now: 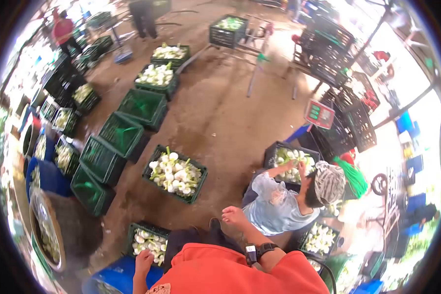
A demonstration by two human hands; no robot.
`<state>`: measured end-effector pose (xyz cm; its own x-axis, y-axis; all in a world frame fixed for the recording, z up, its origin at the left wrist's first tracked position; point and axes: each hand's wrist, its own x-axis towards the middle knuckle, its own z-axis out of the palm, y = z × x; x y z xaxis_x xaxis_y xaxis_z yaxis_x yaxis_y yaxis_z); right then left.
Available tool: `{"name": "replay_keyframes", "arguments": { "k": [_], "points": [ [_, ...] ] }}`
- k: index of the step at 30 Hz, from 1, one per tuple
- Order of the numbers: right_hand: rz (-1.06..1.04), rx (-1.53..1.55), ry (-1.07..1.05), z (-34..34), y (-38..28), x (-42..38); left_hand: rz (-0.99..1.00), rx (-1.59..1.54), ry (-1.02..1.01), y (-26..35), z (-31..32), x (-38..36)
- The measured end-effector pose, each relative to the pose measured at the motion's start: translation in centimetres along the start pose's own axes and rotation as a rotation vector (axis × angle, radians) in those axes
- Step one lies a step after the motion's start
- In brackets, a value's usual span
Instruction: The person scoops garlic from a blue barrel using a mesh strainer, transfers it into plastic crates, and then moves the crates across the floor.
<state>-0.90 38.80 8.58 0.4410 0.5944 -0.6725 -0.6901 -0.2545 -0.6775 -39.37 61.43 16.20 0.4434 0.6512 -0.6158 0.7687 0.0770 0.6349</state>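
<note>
My left hand hangs at the lower left, over the edge of a dark crate of white bulbs; its fingers look loosely apart, with nothing visible in them. In front of my body, my right hand is held out with its fingers curled in and nothing visible in it. A watch is on that wrist. Ahead of my hands, a green crate piled with white bulbs with short green stems stands on the brown floor.
A person in a patterned cap handles bulbs in a crate close to my right. Empty green crates form a row at the left, with filled ones beyond. A scale display and stacked black crates stand at the right.
</note>
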Motion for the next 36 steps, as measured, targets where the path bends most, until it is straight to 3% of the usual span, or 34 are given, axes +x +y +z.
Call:
{"name": "replay_keyframes", "arguments": {
  "k": [2,6,10,12,15,16,17,18,19,21,25,27,29,30,33,36],
  "points": [
    [0.053,-0.031,0.062,0.4,0.5,-0.7,0.003,0.15,0.02,-1.9,-1.1,1.8],
    [0.158,-0.137,0.177,-0.7,3.0,-1.8,0.122,0.172,-0.186,-0.7,-3.0,6.4],
    [0.075,0.164,0.366,-0.9,6.1,-3.5,0.157,0.186,-0.348,1.3,-6.9,14.8],
    [0.181,0.043,0.657,1.7,7.2,-4.6,0.194,0.201,-0.38,3.9,-9.6,17.5],
    [0.24,0.117,0.66,6.1,10.8,-4.7,0.218,-0.032,-0.418,-2.6,-15.1,30.1],
    [0.16,-0.202,0.808,8.0,12.2,-4.5,0.228,-0.018,-0.438,-0.8,-16.0,30.9],
    [0.082,-0.529,0.942,9.8,12.8,-4.4,0.034,-0.109,-0.336,4.6,-16.6,29.6],
    [0.144,-0.489,1.015,11.3,12.1,-4.6,-0.162,-0.196,-0.227,8.6,-17.0,28.7],
    [0.15,-0.472,1.028,12.4,11.6,-4.9,-0.156,-0.18,-0.239,9.8,-17.5,29.2],
    [0.225,-0.154,0.992,13.8,11.0,-5.6,-0.125,-0.027,-0.313,11.7,-17.9,30.6],
    [0.241,-0.054,0.949,15.1,10.8,-7.3,-0.088,-0.041,-0.331,12.8,-15.6,32.8],
    [0.226,0.226,0.951,15.5,10.9,-7.8,-0.174,-0.191,-0.514,12.8,-14.3,33.5],
    [0.201,0.323,0.974,16.0,9.8,-8.3,0.387,0.546,-0.531,17.8,-12.8,27.8],
    [0.187,0.41,0.992,16.2,9.5,-8.8,0.541,0.679,-0.559,16.9,-12.1,28.5],
    [0.219,0.318,1.024,16.1,10.2,-9.5,0.581,0.629,-0.733,10.8,-10.6,32.8],
    [0.157,0.145,0.985,15.8,11.6,-10.2,0.616,0.648,-0.735,6.5,-10.3,35.1]
  ]
}}
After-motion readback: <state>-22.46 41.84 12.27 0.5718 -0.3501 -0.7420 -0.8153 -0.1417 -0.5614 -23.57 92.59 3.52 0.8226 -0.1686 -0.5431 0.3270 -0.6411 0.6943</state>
